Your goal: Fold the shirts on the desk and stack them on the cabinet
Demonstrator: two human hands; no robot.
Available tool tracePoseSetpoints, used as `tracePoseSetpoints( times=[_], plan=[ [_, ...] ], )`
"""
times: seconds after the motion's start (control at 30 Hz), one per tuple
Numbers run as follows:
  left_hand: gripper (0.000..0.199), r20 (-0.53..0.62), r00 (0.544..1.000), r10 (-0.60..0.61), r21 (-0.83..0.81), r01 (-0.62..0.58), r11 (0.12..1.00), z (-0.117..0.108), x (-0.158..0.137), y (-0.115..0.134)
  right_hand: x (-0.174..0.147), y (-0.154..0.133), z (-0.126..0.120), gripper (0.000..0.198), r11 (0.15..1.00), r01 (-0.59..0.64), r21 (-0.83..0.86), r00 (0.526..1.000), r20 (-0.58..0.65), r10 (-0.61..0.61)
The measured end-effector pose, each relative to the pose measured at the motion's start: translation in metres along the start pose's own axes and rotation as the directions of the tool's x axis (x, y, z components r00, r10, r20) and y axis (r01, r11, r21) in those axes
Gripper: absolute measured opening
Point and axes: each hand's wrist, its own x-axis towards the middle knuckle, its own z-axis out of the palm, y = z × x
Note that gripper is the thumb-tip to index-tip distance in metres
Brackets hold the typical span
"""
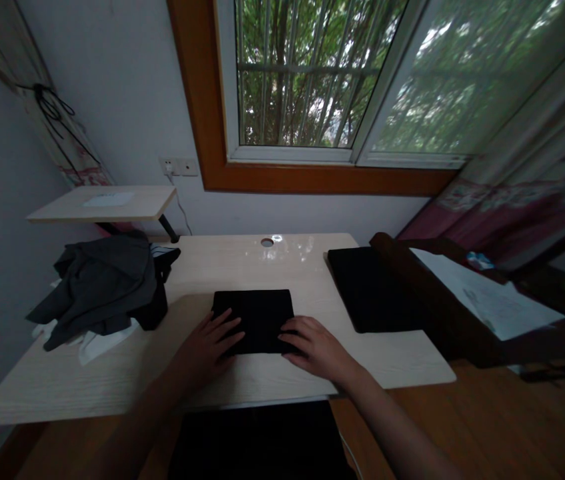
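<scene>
A flat black rectangle (257, 323), which looks like folded dark cloth, lies on the pale wooden desk (262, 383) in front of me. My left hand (215, 341) rests on its left edge, fingers spread over the surface. On the opposite side, my right hand (318, 347) lays its fingertips on the right edge, palm over the desk. Both hands are open. The dimness hides any folds or seams in the black piece.
A heap of dark grey, black and white clothes (107, 283) sits at the desk's left, below a raised shelf (107, 203). A larger flat black item (377, 290) lies at the right, beside dark brown furniture (427, 300) with a pale sheet (487, 293) on it.
</scene>
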Motion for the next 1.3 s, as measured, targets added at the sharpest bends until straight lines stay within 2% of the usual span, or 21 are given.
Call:
tracePoseSetpoints(
  times=[0.17,0.4,0.7,0.87,0.93,1.0,1.1,1.2,1.3],
  plan=[
    [0.058,-0.005,1.0,0.0,0.019,0.0,1.0,0.007,-0.007,-0.006,-0.007,0.008,0.003,0.026,0.994,0.071,-0.081,0.997,-0.032,-0.074],
    [0.064,-0.049,0.999,0.008,0.081,-0.004,0.997,0.01,-0.021,-0.012,-0.012,0.008,0.0,0.03,0.988,0.103,-0.115,0.991,-0.07,-0.112],
    [0.045,-0.143,0.99,0.002,0.1,0.012,0.995,0.009,-0.026,-0.013,-0.02,0.015,0.005,0.025,0.991,0.091,-0.099,0.992,-0.08,-0.099],
    [0.036,-0.224,0.974,-0.046,0.0,0.048,0.999,0.001,-0.023,-0.02,-0.013,0.01,-0.003,0.025,0.999,0.048,-0.011,0.979,-0.198,-0.049],
    [0.034,-0.247,0.963,-0.112,-0.076,0.096,0.993,-0.006,-0.021,-0.02,-0.007,0.007,-0.01,0.023,0.996,0.024,0.088,0.966,-0.26,0.0],
    [0.031,-0.251,0.94,-0.231,-0.176,0.19,0.966,-0.015,-0.018,-0.018,0.001,0.003,-0.017,0.017,0.978,-0.006,0.209,0.944,-0.322,0.074],
    [0.027,-0.201,0.875,-0.44,-0.366,0.35,0.862,-0.03,-0.009,-0.01,0.014,-0.002,-0.023,0.013,0.926,-0.064,0.371,0.892,-0.395,0.22],
    [0.026,-0.144,0.793,-0.592,-0.523,0.447,0.726,-0.042,0.005,-0.005,0.029,-0.001,-0.024,0.016,0.865,-0.22,0.451,0.807,-0.414,0.421],
    [0.028,-0.116,0.718,-0.686,-0.618,0.489,0.616,-0.045,0.021,-0.006,0.047,0.007,-0.018,0.022,0.769,-0.385,0.511,0.709,-0.369,0.601]
  ],
)
